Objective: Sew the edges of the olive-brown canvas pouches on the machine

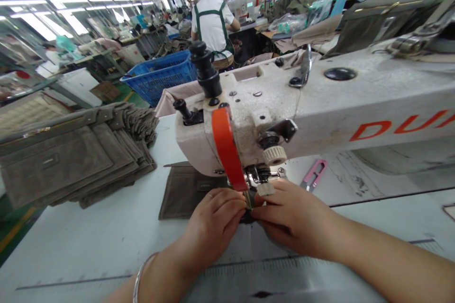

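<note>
A dark grey-brown fabric panel [180, 194] with a small label lies under the head of a white sewing machine [313, 104]. My left hand [216, 218] has its fingers held together on the panel, just left of the needle area. From the other side my right hand [295, 218] closes its curled fingers on the fabric by the presser foot. The fingertips of both hands nearly meet there, partly covering the needle and the edge being held. An orange-red guard [227, 147] hangs in front of the machine head.
Pink-handled thread snips [314, 173] lie on the table right of my right hand. A stack of similar fabric pieces [81, 156] sits at the left. Behind the machine stand a blue plastic basket [159, 75] and a seated person [213, 21] with their back turned.
</note>
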Available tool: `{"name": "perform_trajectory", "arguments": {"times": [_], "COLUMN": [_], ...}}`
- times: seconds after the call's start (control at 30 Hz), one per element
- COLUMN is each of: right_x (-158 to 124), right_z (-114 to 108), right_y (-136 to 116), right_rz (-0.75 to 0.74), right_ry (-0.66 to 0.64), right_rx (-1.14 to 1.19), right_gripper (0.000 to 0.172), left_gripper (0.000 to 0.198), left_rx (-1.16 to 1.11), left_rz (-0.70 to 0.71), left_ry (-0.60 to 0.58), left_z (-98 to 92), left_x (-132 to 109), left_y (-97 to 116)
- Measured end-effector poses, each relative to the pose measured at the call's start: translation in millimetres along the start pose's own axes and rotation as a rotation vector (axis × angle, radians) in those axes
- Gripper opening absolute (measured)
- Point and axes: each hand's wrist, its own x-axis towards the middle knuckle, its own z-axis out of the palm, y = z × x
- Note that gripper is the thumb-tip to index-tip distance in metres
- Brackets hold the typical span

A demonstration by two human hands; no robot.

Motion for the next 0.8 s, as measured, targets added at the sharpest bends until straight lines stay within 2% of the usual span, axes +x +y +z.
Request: {"name": "perform_trajectory", "arguments": {"times": [0.1,0.23,0.53,0.7,0.8], "right_x": [-0.5,-1.4,0.4,2.2,3.3], "right_z": [2.0,1.1,-8.4,-1.7,2.5], "right_y": [0.3,-1.1,-15.1,-12.0,-7.7], "right_rz": [0.002,0.009,0.075,0.080,0.106], "right_ry": [-0.007,-0.024,-0.031,-0.013,0.014], "right_rx": [-0.010,-0.014,0.022,-0.001,-0.042], "right_gripper": [0.022,0.023,0.026,0.022,0.026], "left_gripper": [0.017,0.020,0.018,0.017,0.018], "left_rx": [0.007,0.036,0.050,0.064,0.062], "left_rz": [0.060,0.154,0.149,0.182,0.158], "left_ry": [-0.004,-0.070,-0.117,-0.114,-0.147], "left_z": [0.4,-0.9,-6.4,-8.8,-9.6], "left_x": [-0.6,0.4,8.1,16.9,21.3], "left_y": [-0.3,-0.5,0.8,-5.6,-11.4]}}
